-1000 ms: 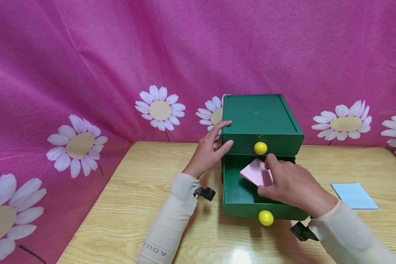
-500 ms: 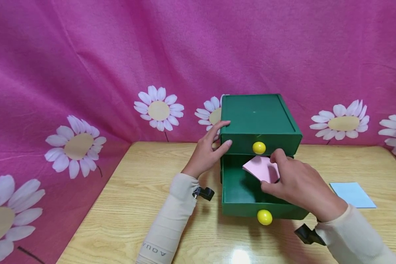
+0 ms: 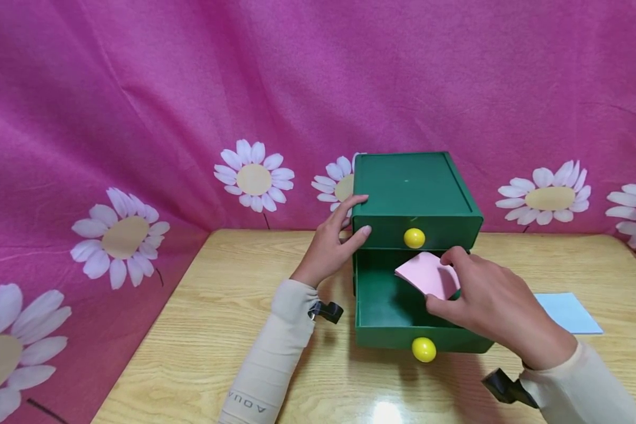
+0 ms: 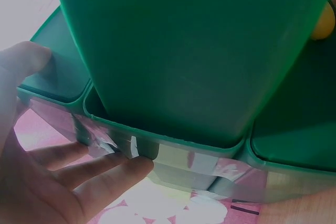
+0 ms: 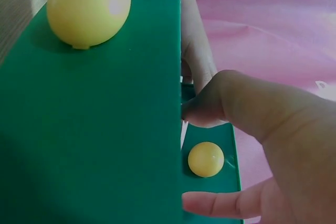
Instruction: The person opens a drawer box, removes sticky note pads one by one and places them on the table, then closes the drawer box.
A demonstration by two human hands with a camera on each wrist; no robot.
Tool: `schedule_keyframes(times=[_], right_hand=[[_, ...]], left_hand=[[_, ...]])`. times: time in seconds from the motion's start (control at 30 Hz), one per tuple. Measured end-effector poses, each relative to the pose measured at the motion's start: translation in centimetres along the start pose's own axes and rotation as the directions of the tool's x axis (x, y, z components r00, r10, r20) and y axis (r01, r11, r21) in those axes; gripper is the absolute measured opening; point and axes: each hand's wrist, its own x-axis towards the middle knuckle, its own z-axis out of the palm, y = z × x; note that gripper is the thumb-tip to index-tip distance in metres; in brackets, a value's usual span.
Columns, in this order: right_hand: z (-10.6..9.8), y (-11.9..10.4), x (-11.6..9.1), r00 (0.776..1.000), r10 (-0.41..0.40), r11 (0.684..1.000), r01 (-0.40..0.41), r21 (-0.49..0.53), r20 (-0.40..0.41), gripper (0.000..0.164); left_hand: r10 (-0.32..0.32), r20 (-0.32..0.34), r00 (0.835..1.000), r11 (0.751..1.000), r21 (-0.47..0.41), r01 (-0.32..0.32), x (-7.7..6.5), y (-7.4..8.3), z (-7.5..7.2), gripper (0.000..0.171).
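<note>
A green cabinet [image 3: 410, 182] with yellow knobs has its lower drawer [image 3: 384, 338] pulled out. My left hand [image 3: 327, 246] steadies the cabinet's upper left side, thumb at the front and fingers extended along the side, as the left wrist view also shows. Over the pulled-out drawer, my right hand [image 3: 500, 303] pinches a pink sticky note pad [image 3: 426, 274] between thumb and fingers, with the pad tilted. In the right wrist view the drawer front [image 5: 105, 129] hides most of the pad, and the thumb [image 5: 236, 98] shows beyond the drawer's edge.
To the right of the cabinet a light blue sticky note pad [image 3: 572, 312] lies on the wooden table [image 3: 233, 306]. The upper drawer, with its yellow knob [image 3: 414, 238], is closed. Behind stands a pink flowered cloth [image 3: 297, 88].
My right hand has shifted to the right and slightly toward me with the pink pad, which has moved right inside the drawer area. The left hand stays on the cabinet.
</note>
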Motion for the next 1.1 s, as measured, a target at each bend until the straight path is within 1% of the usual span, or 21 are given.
schedule_keyframes(times=[0.13, 0.3, 0.43, 0.57, 0.7, 0.8, 0.97, 1.1], right_hand=[[-0.2, 0.2, -0.4, 1.0, -0.003, 1.0, 0.003, -0.017, -0.014, 0.046], [-0.6, 0.4, -1.1, 0.999, -0.003, 0.999, 0.002, -0.036, -0.036, 0.04], [-1.2, 0.8, -1.5, 0.999, 0.015, 0.999, -0.016, -0.027, -0.036, 0.044], [-1.7, 1.2, -2.2, 0.998, 0.039, 0.999, -0.04, -0.005, -0.041, 0.042], [-2.0, 1.8, -2.8, 0.996, 0.045, 0.999, -0.045, -0.001, -0.079, 0.034], [-2.2, 2.4, -3.2, 0.994, 0.07, 0.998, -0.07, 0.002, -0.083, 0.034], [-2.2, 3.4, -3.6, 0.992, 0.111, 0.994, -0.11, 0.021, -0.063, 0.044], [-2.0, 4.2, -3.7, 0.99, 0.132, 0.991, -0.131, 0.015, -0.056, 0.055]], left_hand=[[-0.01, 0.002, 1.0, 1.0, 0.004, 0.01, -0.1, 0.6, -0.1, 0.053], [-0.012, 0.002, 1.0, 1.0, -0.012, 0.012, -0.7, 2.8, -0.6, 0.052], [-0.009, 0.007, 1.0, 1.0, 0.004, 0.009, -0.9, 3.8, -0.9, 0.051], [-0.006, 0.011, 1.0, 1.0, 0.0, 0.006, -0.9, 4.0, -0.9, 0.051], [-0.006, 0.009, 1.0, 1.0, -0.009, 0.006, -0.8, 4.0, -0.9, 0.051], [-0.011, 0.009, 1.0, 1.0, -0.008, 0.011, -0.8, 3.9, -0.9, 0.051], [-0.012, 0.015, 1.0, 1.0, -0.02, 0.012, -0.9, 3.8, -0.9, 0.051], [-0.008, 0.015, 1.0, 1.0, -0.025, 0.009, -0.8, 3.8, -0.8, 0.051]])
